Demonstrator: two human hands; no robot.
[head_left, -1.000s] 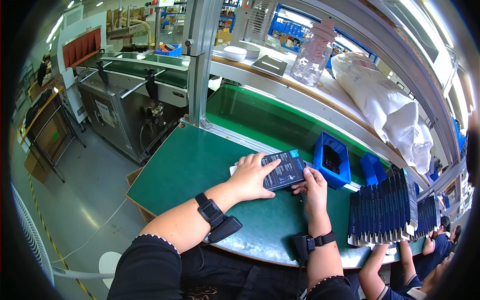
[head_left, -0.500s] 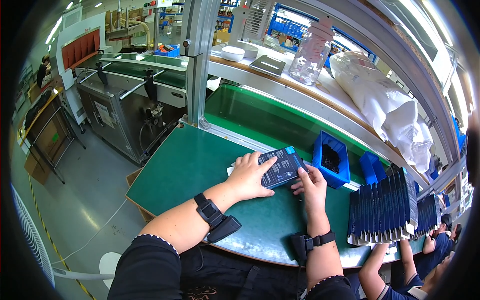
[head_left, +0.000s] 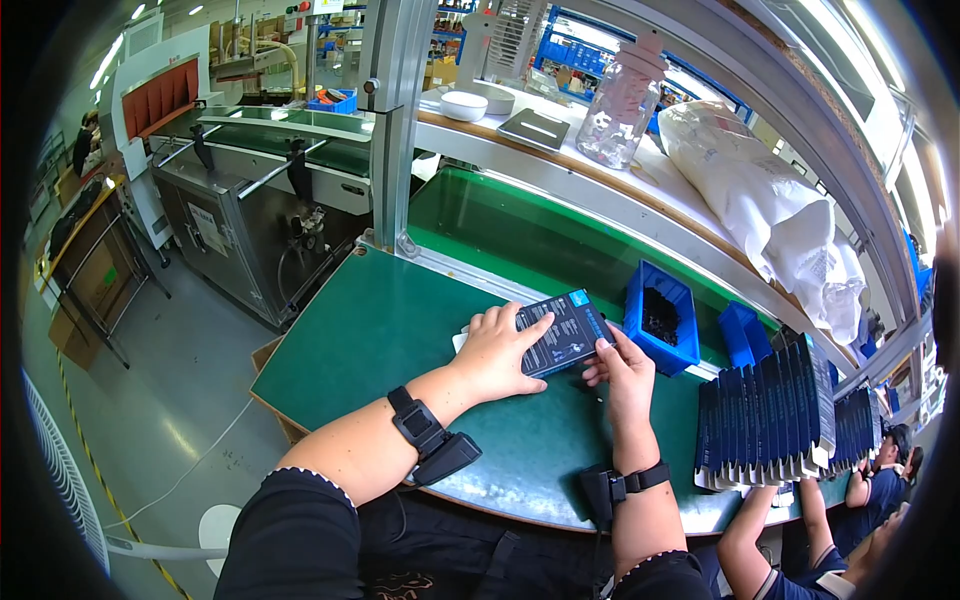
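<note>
A flat dark-blue carton (head_left: 562,332) with pale print and a light-blue corner is held just above the green worktop, between my two hands. My left hand (head_left: 494,352) grips its left end, the fingers across the top face and the thumb along the near edge. At the right end, my right hand (head_left: 628,374) pinches the corner, thumb on the edge and the other fingers curled beneath. The edge of a white item (head_left: 459,342) shows beside my left fingers; most of it is hidden, so its kind cannot be told.
A blue bin (head_left: 663,320) of small black parts stands beyond my right hand, with a second blue bin (head_left: 745,335) beside it. Rows of upright dark cartons (head_left: 765,415) fill the right side. A metal post (head_left: 392,130) rises behind the worktop (head_left: 350,330). Co-workers sit at lower right.
My right thumb and fingers have shifted very slightly at the carton's right end. The carton and my left hand stay almost in place.
</note>
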